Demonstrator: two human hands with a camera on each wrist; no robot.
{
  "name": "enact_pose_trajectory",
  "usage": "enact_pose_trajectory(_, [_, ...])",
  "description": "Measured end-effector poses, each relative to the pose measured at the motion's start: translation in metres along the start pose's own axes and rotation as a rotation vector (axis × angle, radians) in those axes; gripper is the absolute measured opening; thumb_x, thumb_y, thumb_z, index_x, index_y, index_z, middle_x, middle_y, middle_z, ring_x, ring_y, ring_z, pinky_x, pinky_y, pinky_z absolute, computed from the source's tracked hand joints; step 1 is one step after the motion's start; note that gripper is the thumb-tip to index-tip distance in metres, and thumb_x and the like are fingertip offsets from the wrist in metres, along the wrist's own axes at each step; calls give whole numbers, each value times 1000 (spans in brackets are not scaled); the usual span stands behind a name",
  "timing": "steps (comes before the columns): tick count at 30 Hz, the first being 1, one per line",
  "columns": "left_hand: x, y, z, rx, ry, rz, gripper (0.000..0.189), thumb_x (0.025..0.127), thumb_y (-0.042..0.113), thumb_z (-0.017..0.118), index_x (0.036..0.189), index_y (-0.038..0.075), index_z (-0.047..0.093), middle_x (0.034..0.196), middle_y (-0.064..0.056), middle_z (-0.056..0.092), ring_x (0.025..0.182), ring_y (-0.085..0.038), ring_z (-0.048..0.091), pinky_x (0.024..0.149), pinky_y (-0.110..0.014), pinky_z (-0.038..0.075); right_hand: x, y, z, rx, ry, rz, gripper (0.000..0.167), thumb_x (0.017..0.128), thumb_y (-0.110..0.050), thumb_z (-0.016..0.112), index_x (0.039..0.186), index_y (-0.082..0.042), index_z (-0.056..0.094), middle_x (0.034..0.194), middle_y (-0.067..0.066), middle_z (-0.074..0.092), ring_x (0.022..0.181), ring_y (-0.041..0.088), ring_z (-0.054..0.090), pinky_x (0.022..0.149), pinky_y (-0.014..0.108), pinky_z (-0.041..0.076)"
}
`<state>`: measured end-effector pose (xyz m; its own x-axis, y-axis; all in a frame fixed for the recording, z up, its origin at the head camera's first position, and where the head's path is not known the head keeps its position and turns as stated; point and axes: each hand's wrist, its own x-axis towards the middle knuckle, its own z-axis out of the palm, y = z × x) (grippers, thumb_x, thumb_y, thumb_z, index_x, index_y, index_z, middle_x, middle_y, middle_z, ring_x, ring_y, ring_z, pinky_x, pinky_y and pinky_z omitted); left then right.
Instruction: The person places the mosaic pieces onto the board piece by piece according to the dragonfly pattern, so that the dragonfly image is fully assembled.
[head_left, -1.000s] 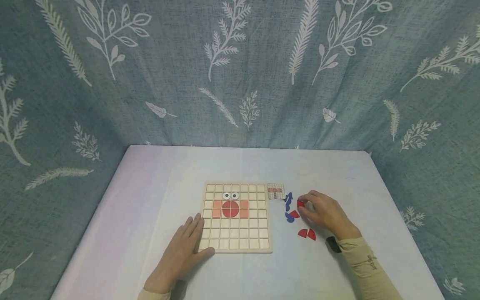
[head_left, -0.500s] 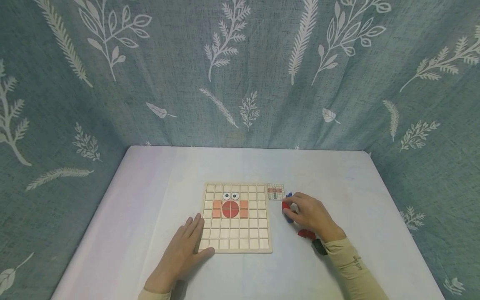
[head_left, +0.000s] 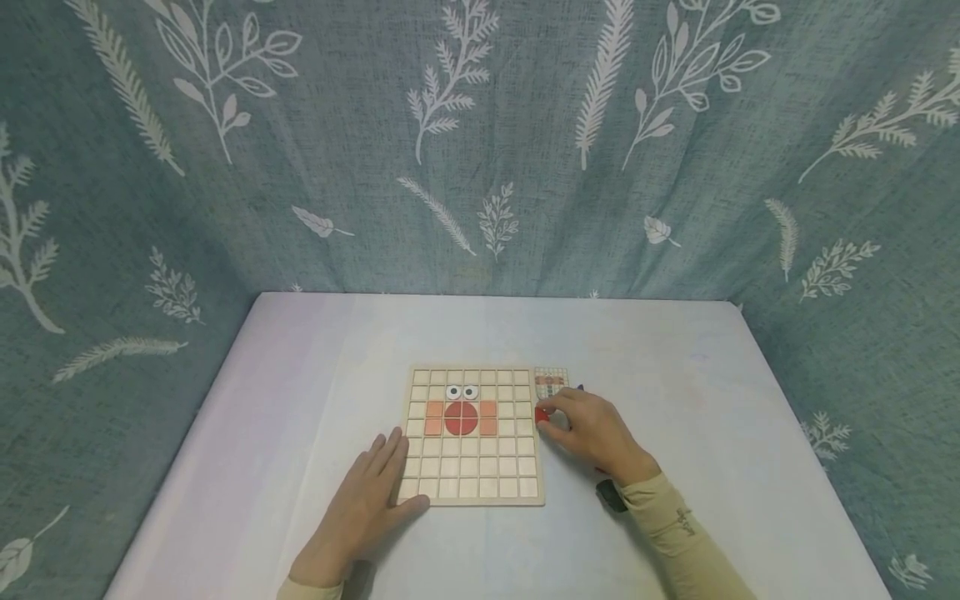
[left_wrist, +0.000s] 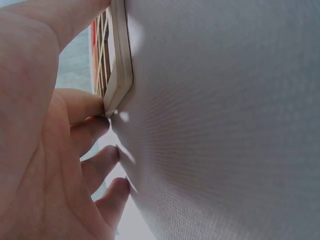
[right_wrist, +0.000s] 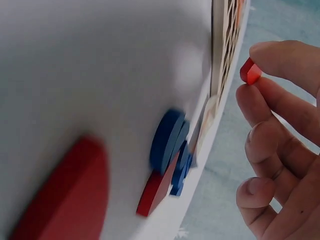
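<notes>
A square wooden grid board (head_left: pixel 468 489) lies in the middle of the table, with two eye tiles (head_left: pixel 462 392), a red circle made of quarter pieces (head_left: pixel 461 418) and orange square tiles (head_left: pixel 433 427) set in it. My left hand (head_left: pixel 360 504) rests along its left edge, fingers at the side and thumb at the near corner. Between thumb and fingertips my right hand (head_left: pixel 596 429) pinches a red quarter-circle piece (right_wrist: pixel 251 72); it is at the board's right edge in the head view, raised off the table in the right wrist view.
A small pattern card (head_left: pixel 551 381) lies by the board's upper right corner. Blue pieces (right_wrist: pixel 167 140) and a red piece (right_wrist: pixel 155 192) lie on the table, mostly hidden under the right hand in the head view. Another red piece (right_wrist: pixel 70 200) is nearer the wrist. A patterned curtain (head_left: pixel 480 150) surrounds the table.
My right hand has picked up the red quarter-circle piece and carried it left from the loose pieces to the board's right edge. The left hand has stayed in place.
</notes>
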<state>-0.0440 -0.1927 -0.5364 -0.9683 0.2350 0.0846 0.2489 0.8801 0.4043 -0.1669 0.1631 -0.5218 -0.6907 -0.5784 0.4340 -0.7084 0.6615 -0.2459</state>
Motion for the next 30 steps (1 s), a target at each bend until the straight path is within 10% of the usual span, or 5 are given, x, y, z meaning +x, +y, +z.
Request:
enact_pose_trajectory(13, [-1, 0, 1, -8, -16, -21, 92, 90, 55, 70, 154, -2, 38, 161, -18, 34, 148, -43, 29, 118, -59, 27, 17, -19, 16, 12, 30, 23, 28, 78, -23, 89, 101, -14, 78, 91, -2, 72, 93, 19, 72, 75, 34, 61])
enact_pose_trajectory(30, [-1, 0, -1, -17, -3, 0, 89, 91, 52, 70, 154, -3, 38, 161, -18, 35, 147, -43, 30, 118, -59, 28, 33, -29, 29, 1, -101, 72, 22, 86, -24, 82, 106, -15, 78, 95, -3, 72, 81, 12, 67, 67, 30, 57])
